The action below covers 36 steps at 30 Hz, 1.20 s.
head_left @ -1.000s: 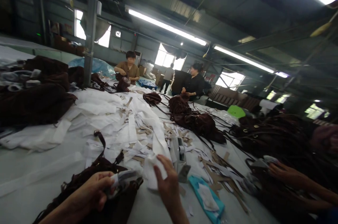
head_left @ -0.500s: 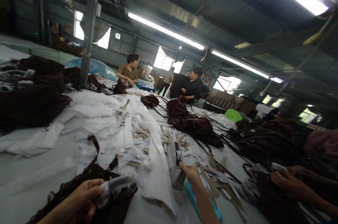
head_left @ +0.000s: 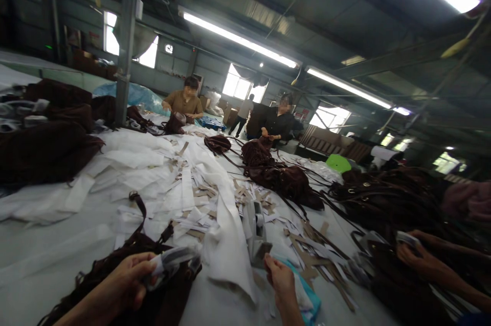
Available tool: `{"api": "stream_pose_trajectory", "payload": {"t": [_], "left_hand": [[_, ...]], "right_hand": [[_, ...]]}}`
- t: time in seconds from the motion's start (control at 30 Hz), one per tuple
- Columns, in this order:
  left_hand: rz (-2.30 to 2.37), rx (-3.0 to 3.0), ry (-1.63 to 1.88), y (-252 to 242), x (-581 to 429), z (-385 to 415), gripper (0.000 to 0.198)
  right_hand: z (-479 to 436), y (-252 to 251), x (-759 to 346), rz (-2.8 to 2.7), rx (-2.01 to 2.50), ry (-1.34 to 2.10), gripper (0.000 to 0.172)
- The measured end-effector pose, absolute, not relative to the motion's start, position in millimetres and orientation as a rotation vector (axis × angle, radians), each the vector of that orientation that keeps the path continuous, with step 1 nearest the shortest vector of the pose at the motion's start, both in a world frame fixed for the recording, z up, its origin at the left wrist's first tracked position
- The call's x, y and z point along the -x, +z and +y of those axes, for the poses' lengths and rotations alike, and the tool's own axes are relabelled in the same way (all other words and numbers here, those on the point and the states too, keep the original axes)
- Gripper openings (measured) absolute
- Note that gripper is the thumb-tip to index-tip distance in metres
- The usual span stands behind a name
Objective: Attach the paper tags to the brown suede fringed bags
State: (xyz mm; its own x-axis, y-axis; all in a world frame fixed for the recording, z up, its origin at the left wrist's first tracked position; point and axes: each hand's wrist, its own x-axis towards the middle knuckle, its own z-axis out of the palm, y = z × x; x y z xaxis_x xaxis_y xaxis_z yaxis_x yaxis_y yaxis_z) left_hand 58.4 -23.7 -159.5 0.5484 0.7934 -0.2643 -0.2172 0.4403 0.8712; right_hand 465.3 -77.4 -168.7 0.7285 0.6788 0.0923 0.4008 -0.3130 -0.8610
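At the lower left, my left hand (head_left: 128,280) is closed around a bag handle (head_left: 174,258) wrapped in whitish, partly clear material. The handle belongs to a dark brown bag (head_left: 169,298) lying on the table beneath that hand, a buckled strap (head_left: 140,208) sticking up from it. My right hand (head_left: 282,282) is at the near end of a grey tape dispenser (head_left: 253,226), thumb and finger pinched together. Whatever sits between those fingertips is too small to make out. A turquoise and white packet (head_left: 310,300) lies beside my right wrist, partly hidden by it.
White sheets (head_left: 226,234) and scattered paper strips (head_left: 307,254) cover much of the table (head_left: 23,264). More brown bags (head_left: 284,177) lie ahead, with piles at both sides. A co-worker's hands (head_left: 418,254) hold a wrapped handle at right. Other people stand across the table.
My right hand has come back from beside the dispenser's roll to its near end, uncovering more of the packet. My left hand keeps its hold on the wrapped handle, nearly still.
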Motion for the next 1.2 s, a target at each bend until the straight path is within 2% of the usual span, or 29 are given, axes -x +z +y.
{"api": "stream_pose_trajectory", "payload": {"t": [0.1, 0.3, 0.53, 0.67, 0.97, 1.2], "left_hand": [[0.741, -0.876, 0.748, -161, -59, -24, 0.038], [0.753, -0.888, 0.787, -158, -57, -30, 0.036], [0.76, -0.948, 0.848, -149, -68, -35, 0.028], [0.765, -0.981, 0.921, -146, -67, -41, 0.028], [0.802, -1.035, 0.974, -138, -66, -49, 0.027], [0.751, -1.081, 0.942, -138, -63, -54, 0.031]], "right_hand": [[-81, -178, -461, -0.848, 1.98, 0.349, 0.058], [-100, -171, -437, -0.96, 2.034, 0.321, 0.049], [-115, -143, -282, -1.39, 1.527, 0.821, 0.042], [-105, -129, -222, -1.478, 1.307, 0.951, 0.039], [-80, -146, -204, -1.386, 1.522, 0.875, 0.049], [-80, -139, -203, -1.297, 1.493, 0.998, 0.05]]}}
